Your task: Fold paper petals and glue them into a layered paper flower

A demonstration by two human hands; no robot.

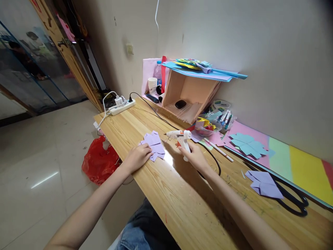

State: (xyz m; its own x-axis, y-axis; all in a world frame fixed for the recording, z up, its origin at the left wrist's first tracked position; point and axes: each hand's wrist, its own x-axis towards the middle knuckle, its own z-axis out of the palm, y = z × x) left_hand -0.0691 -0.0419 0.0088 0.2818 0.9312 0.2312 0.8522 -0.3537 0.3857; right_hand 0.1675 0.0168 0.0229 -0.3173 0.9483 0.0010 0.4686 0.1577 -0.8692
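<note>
My left hand (140,157) presses its curled fingers onto the near edge of a light purple folded-paper piece (156,143) lying on the wooden table. Its thumb is hidden from view. In my right hand (196,158) is a white hot glue gun (182,136), held by the handle just above the tabletop. A finger lies by its orange trigger. The nozzle points left, toward the purple paper, and is apart from it. A second purple folded-paper piece (262,184) lies at the right, partly over black-handled scissors (296,199).
A power strip (122,107) with plugs sits at the table's far-left end. Behind stand a cardboard box (192,90) and a clear bowl of paper scraps (206,126). A marker (218,150) and coloured paper sheets (304,163) lie rightward. A red plastic bag (99,161) hangs beside the table.
</note>
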